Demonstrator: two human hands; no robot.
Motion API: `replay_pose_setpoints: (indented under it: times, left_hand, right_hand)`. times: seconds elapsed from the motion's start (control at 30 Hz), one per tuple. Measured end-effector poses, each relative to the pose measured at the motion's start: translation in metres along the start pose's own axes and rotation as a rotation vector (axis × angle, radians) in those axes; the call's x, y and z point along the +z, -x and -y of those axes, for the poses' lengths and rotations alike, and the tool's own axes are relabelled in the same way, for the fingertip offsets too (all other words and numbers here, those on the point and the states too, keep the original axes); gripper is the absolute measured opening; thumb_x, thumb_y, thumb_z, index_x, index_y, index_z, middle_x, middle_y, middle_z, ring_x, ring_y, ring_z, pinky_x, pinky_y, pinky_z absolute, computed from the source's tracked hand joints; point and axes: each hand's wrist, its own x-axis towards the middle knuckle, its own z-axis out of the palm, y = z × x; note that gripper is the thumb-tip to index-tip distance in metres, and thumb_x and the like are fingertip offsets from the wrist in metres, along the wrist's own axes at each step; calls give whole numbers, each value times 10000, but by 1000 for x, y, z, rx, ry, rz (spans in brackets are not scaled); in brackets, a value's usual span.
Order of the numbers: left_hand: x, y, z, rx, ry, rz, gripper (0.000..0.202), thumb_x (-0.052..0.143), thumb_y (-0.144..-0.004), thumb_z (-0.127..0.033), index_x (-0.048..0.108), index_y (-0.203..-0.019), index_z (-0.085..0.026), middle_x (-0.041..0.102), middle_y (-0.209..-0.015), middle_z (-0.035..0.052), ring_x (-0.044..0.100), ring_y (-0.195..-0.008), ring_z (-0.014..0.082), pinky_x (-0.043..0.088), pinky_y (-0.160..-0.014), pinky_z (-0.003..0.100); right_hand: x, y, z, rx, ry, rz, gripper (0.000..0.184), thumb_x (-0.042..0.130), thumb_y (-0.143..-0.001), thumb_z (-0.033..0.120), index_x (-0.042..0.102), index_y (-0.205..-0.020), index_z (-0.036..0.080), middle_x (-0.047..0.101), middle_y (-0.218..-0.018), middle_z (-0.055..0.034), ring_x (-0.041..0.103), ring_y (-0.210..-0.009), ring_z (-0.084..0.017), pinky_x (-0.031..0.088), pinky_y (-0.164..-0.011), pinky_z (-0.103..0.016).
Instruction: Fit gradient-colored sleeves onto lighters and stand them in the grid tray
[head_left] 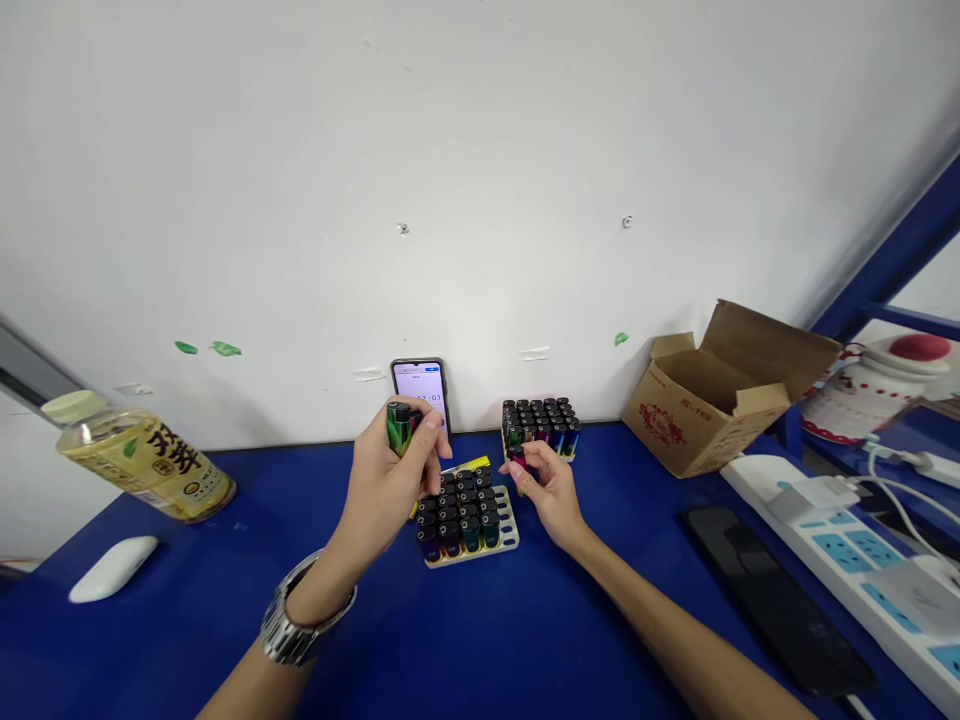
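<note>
My left hand (390,480) is raised above the blue table, fingers closed round a green lighter (399,427) held upright. Just below it lies a white tray (507,528) holding rows of black-capped lighters (461,510). My right hand (551,490) is to the right of that tray, fingers pinched on a lighter (519,459) at the near edge of a second tray of lighters (541,424), which stands by the wall. A metal watch (296,620) is on my left wrist.
A phone (421,388) with a lit screen leans on the wall behind the trays. A tea bottle (142,458) and a white mouse (114,567) lie at left. An open cardboard box (716,400), a power strip (840,555) and a dark phone (772,600) sit at right.
</note>
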Motion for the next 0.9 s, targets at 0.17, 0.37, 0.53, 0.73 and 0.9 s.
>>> replay_pose_setpoints:
  times: [0.17,0.37,0.53,0.73,0.9]
  left_hand:
    - [0,0,1,-6,9,-3,182,564,-860,-373,485,-864,-209,578,-630,-51,486,-365,60,313,-334,165]
    - [2,0,1,-32,-7,-1,177,558,-856,-371,481,-855,-212,502,-565,-80,404,-359,44,295,-341,164]
    - [1,0,2,-97,-115,49,227,546,-830,-249,497,-1047,-204,549,-621,-71,441,-442,62,392,-439,191]
    - [2,-1,2,-118,-155,139,188,587,-786,-284,665,-875,-138,667,-1073,112,658,-817,171,542,-708,291]
    - [6,2,5,-136,-110,186,375,644,-784,-355,620,-1122,-195,649,-1186,94,600,-1112,237,476,-951,379]
  right_hand:
    - [1,-1,-7,-65,71,-38,197,675,-755,365,667,-845,190,653,-778,-48,589,-709,-187,490,-653,-313]
    - [3,1,-11,-42,107,33,142,664,-763,313,713,-772,181,645,-716,-34,592,-680,-185,493,-659,-307]
    - [4,1,-2,-105,293,9,172,626,-794,287,704,-682,183,609,-646,-23,548,-626,-174,442,-592,-292]
    - [2,5,2,-162,323,51,229,594,-782,233,700,-981,193,648,-778,-52,570,-674,-192,461,-639,-330]
    - [2,4,21,-419,326,-53,170,545,-807,261,639,-933,199,605,-835,-65,541,-795,-218,430,-697,-354]
